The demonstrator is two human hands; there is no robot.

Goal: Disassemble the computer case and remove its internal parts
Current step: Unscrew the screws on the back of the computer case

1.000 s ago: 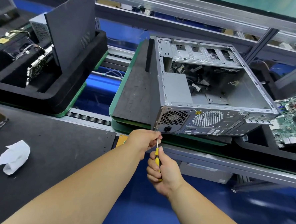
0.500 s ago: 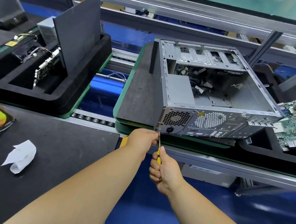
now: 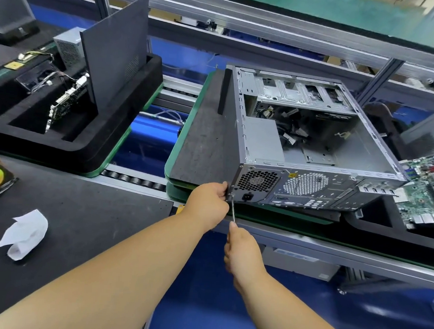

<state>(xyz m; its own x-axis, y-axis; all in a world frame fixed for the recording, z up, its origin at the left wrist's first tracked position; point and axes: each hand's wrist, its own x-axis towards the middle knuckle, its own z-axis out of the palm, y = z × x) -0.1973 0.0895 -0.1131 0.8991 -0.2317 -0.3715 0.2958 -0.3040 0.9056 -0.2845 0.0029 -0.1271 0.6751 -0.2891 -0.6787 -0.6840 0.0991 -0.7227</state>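
Note:
An open grey computer case lies on its side on a green-edged pallet, rear panel facing me. Inside sit a grey power supply box, loose cables and a drive cage. My left hand grips the case's lower left rear corner. My right hand holds a screwdriver; its handle is hidden in my fist. The shaft's tip meets a screw at that corner, beside the power socket.
A motherboard lies in a black foam tray to the right. At left a black foam tray holds a dark side panel, a circuit card and a power supply. A crumpled white tissue rests on the near black mat.
The view has shifted so everything sits a little further right and lower. My left hand slid from around the shaft up to the case corner. The yellow handle is now covered by my right fist.

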